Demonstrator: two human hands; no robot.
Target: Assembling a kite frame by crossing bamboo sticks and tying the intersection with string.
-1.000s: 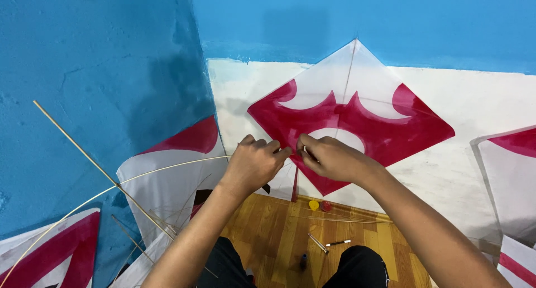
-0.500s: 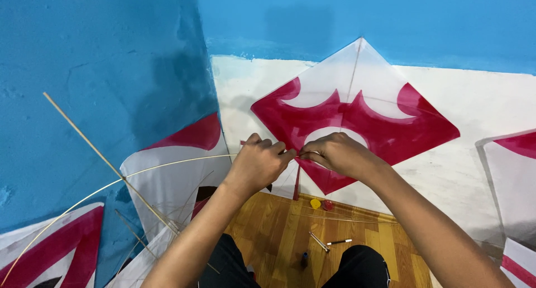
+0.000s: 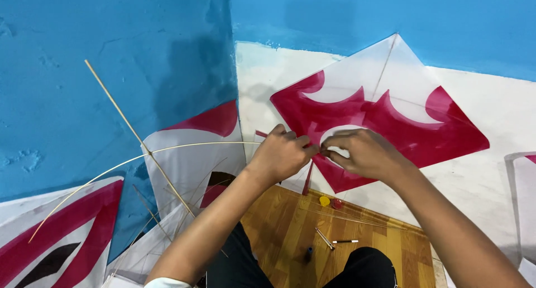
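A person's left hand [image 3: 282,154] and right hand [image 3: 363,152] are meeting fingertip to fingertip, pinching a thin bent bamboo stick [image 3: 139,156] before a red-and-white kite [image 3: 385,112].

No packages, labels, signs, screens.

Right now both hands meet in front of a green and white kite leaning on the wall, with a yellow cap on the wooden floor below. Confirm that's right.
Not quite. In the head view the kite is red and white, not green and white. The rest holds: the left hand and right hand meet in front of it, and a yellow cap lies on the wooden floor below.
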